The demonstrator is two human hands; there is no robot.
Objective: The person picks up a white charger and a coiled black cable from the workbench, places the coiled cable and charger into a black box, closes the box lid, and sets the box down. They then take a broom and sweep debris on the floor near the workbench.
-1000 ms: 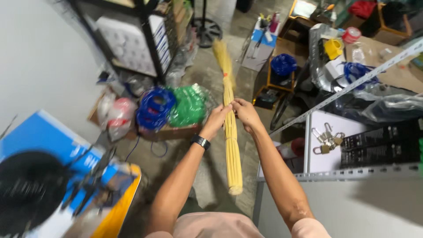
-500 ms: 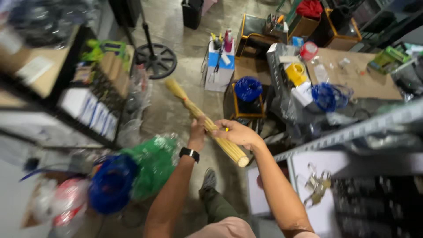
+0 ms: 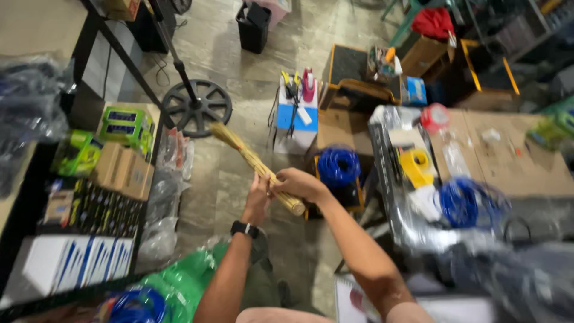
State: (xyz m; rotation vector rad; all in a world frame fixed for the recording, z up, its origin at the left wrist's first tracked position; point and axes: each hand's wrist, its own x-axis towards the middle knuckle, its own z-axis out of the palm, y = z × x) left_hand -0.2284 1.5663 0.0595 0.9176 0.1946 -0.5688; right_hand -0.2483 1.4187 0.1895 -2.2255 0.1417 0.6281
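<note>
both hands meet on a bundle of thin yellow sticks [image 3: 254, 161] held out over the concrete floor [image 3: 239, 72]. the right hand [image 3: 302, 184] has its fingers clenched around the bundle near its cut end, and the left hand [image 3: 258, 197], with a black watch [image 3: 245, 228] on its wrist, grips it just beside. the bundle slants up and away to the left, its far end near a round black stand base [image 3: 197, 107]. a coil of blue cable [image 3: 338, 167] lies just right of the hands, green bags [image 3: 179, 281] below.
</note>
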